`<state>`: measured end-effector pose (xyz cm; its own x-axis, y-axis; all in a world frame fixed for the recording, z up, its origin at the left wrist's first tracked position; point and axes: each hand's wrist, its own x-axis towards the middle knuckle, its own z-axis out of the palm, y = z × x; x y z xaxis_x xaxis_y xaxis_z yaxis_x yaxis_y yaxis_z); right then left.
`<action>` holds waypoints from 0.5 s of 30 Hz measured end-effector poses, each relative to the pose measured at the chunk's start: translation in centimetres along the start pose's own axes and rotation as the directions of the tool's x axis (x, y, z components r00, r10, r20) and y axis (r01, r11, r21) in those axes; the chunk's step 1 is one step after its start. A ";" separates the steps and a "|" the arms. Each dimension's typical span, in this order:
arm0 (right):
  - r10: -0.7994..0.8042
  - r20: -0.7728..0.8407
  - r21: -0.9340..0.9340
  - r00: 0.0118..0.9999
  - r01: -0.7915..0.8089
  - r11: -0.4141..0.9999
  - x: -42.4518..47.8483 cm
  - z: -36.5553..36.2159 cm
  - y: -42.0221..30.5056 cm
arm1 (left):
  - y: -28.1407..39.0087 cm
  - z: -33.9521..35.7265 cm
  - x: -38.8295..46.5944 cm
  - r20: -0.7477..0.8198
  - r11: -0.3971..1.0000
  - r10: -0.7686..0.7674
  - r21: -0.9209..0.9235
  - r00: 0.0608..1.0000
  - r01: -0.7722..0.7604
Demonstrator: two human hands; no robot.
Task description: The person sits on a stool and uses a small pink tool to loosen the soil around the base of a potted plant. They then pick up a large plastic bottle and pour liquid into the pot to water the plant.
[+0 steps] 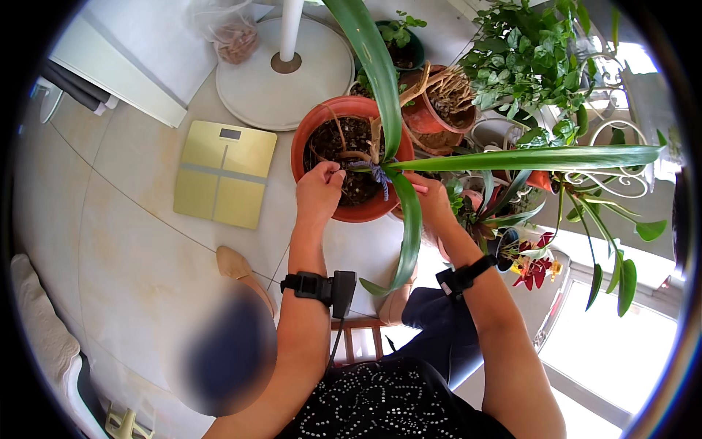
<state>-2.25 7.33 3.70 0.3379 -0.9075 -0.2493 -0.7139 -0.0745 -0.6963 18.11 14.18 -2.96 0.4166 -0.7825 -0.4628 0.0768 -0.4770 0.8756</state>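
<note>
A long-leaved plant (388, 110) grows in a round terracotta-coloured pot (356, 215) of dark soil. Purple cord (378, 173) is wrapped around the base of its leaves. At the left of the stem, over the soil, my left hand (318, 192) has thumb and forefinger drawn together; whatever may be between them is too small to make out. My right hand (436, 206) is on the other side, closed around a slim pink object (418, 187). One drooping leaf (408, 230) partly covers that object, so its far end is hidden.
A gold bathroom scale (225, 175) lies on the tiled floor at left. Behind the pot stands a white round base (247, 93) with a pole. More potted plants (504, 66) crowd the right, near a white scrolled metal stand (609, 181). A small terracotta pot (433, 118) holds dry stems.
</note>
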 end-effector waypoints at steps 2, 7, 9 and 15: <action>0.029 0.052 0.007 0.998 -0.030 1.000 -0.3 -1.1 -2.3 | 0.0 -0.1 -0.3 -0.011 1.000 0.000 0.001 1.000 0.000; 0.114 0.131 0.125 0.985 -0.130 0.984 -0.8 -0.9 -1.0 | -0.1 0.3 -0.3 -0.023 0.998 0.014 0.068 1.000 -0.012; -0.016 0.097 0.088 0.995 0.007 0.996 -0.7 0.6 2.5 | 0.0 0.7 -0.1 -0.001 0.997 0.015 0.075 1.000 -0.015; 0.116 0.081 0.192 0.990 -0.130 0.973 -0.5 -1.0 -0.2 | -0.5 0.5 0.1 -0.057 0.995 0.060 0.085 0.997 -0.055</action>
<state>-2.90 7.33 4.64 0.3011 -0.8736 -0.3823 -0.6206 0.1248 -0.7741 17.71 14.13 -3.54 0.4711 -0.7855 -0.4012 -0.0230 -0.4656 0.8847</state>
